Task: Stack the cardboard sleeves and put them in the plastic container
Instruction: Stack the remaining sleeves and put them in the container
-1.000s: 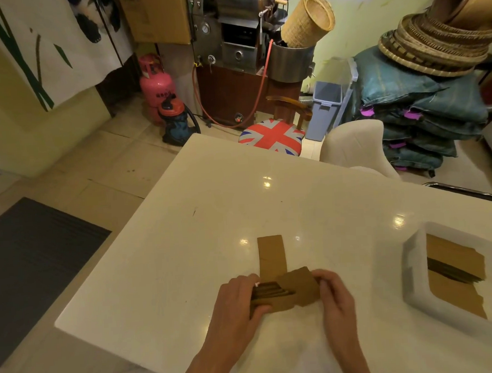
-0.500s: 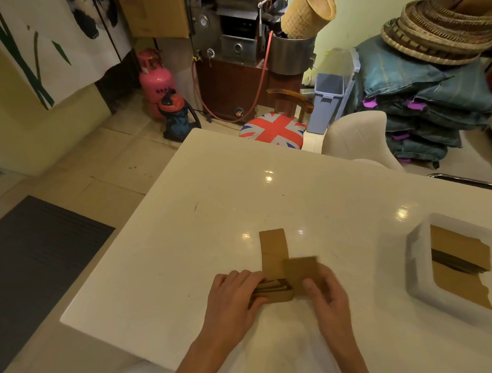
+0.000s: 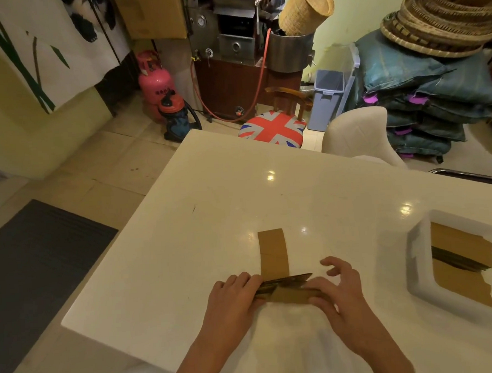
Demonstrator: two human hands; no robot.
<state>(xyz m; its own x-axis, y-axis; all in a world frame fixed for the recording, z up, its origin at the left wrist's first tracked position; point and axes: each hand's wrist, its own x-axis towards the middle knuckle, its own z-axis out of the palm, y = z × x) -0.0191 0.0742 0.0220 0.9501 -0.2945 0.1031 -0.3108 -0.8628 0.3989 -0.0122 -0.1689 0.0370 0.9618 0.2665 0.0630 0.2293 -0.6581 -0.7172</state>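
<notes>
A small stack of flat brown cardboard sleeves (image 3: 287,291) lies on the white table (image 3: 212,216) near its front edge. My left hand (image 3: 233,301) grips the stack's left end. My right hand (image 3: 334,293) presses on its right end with thumb and lower fingers, the index finger lifted. One single sleeve (image 3: 273,253) lies flat just behind the stack, pointing away from me. At the right stands a white plastic container (image 3: 417,263) with more sleeves (image 3: 462,260) lying inside it.
A white chair back (image 3: 356,135) and a stool with a flag-pattern seat (image 3: 273,129) stand beyond the table's far edge. Behind them are a metal machine, a pink gas cylinder (image 3: 155,80) and stacked sacks (image 3: 434,96). A dark mat (image 3: 37,254) lies on the floor left.
The top sleeve that my right hand held tilted has come down onto the stack. My hands have spread apart to the stack's two ends.
</notes>
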